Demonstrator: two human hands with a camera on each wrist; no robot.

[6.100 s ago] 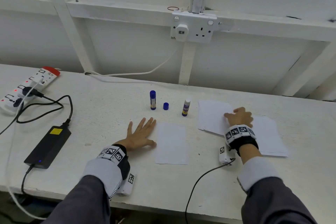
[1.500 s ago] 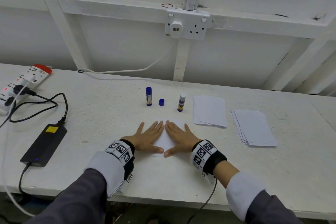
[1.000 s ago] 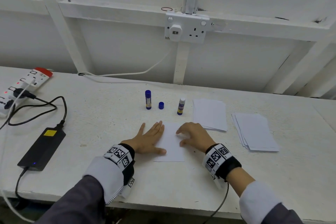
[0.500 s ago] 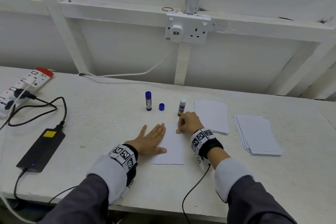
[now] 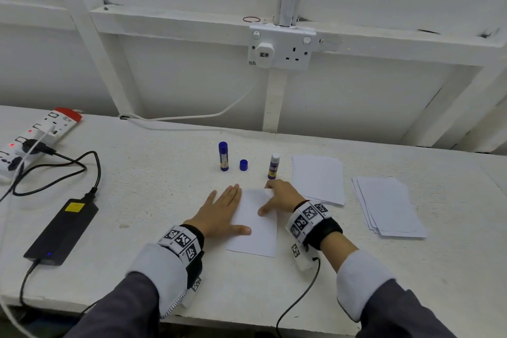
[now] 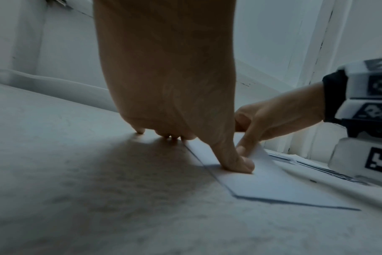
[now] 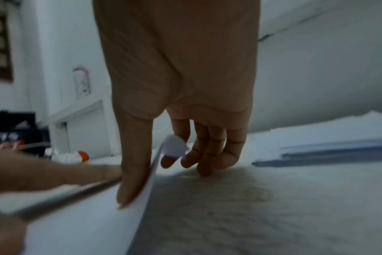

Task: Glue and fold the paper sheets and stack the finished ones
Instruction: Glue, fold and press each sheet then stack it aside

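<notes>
A: Sheet (image 5: pixel 255 225) lies on the bench (image 5: pixel 153 173) between both hands, in front of the glue sticks.
B: Left hand (image 5: pixel 219 211)?
A: Flat, fingers straight, thumb (image 6: pixel 236 160) pressing the sheet's left edge.
B: Right hand (image 5: pixel 282 196)?
A: Fingers curled, pinching the far right corner, which is lifted and curling. Two paper stacks sit to the right.

Behind my hands, three small things stand in a row: a capped blue glue stick (image 5: pixel 223 156), a loose blue cap (image 5: pixel 243 165) and an open glue stick with white top (image 5: pixel 273 166). The gaps between them are narrow. On my right two piles of white paper (image 5: pixel 318 180) (image 5: pixel 389 208) lie flat. At far left a black power adapter (image 5: pixel 62 230) with its black cable (image 5: pixel 68 170) blocks the table (image 5: pixel 153 173).
</notes>
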